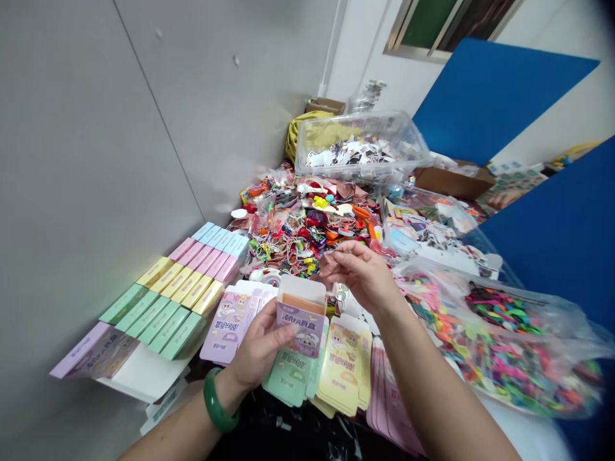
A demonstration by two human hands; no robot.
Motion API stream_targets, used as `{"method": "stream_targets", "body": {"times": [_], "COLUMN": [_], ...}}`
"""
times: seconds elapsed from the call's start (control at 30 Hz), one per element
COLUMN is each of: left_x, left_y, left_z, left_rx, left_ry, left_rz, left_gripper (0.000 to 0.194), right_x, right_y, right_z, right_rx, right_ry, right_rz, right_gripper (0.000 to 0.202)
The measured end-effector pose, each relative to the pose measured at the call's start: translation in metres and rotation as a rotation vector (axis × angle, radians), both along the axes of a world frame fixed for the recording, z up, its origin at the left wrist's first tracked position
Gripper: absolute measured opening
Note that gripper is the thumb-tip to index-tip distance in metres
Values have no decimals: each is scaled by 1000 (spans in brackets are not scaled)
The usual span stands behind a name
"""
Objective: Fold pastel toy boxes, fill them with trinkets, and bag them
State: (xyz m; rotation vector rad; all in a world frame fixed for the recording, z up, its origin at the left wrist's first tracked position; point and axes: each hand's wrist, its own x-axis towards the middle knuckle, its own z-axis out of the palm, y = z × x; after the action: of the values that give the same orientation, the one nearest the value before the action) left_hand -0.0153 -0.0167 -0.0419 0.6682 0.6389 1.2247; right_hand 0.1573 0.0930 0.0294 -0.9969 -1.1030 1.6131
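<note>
I wear a single bangle [210,403] around my left wrist [232,386], a thick, rounded band of deep green. Its surface looks smooth and polished, with paler glints where the light catches it, and it stands out a little past the edge of my wrist. My left hand [263,346] is bare from wrist to fingertips, and so is my right hand [361,274]. My left forearm [175,426] and right forearm [432,371] are both bare as far as the picture's lower edge, where they are cut off.
</note>
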Motion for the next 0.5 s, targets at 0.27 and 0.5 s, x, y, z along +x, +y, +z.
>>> {"method": "stream_targets", "body": {"times": [0.27, 0.5], "left_x": [13, 9], "left_y": [3, 7], "left_z": [7, 17], "left_rx": [45, -27], "left_ry": [-76, -123], "left_rz": [-24, 97], "left_gripper": [33, 29], "right_x": [-15, -7], "right_y": [-44, -71], "right_z": [4, -33], "right_rx": [-91, -248], "right_ry": [183, 224], "right_rz": [-10, -77], "right_gripper": [22, 19]}}
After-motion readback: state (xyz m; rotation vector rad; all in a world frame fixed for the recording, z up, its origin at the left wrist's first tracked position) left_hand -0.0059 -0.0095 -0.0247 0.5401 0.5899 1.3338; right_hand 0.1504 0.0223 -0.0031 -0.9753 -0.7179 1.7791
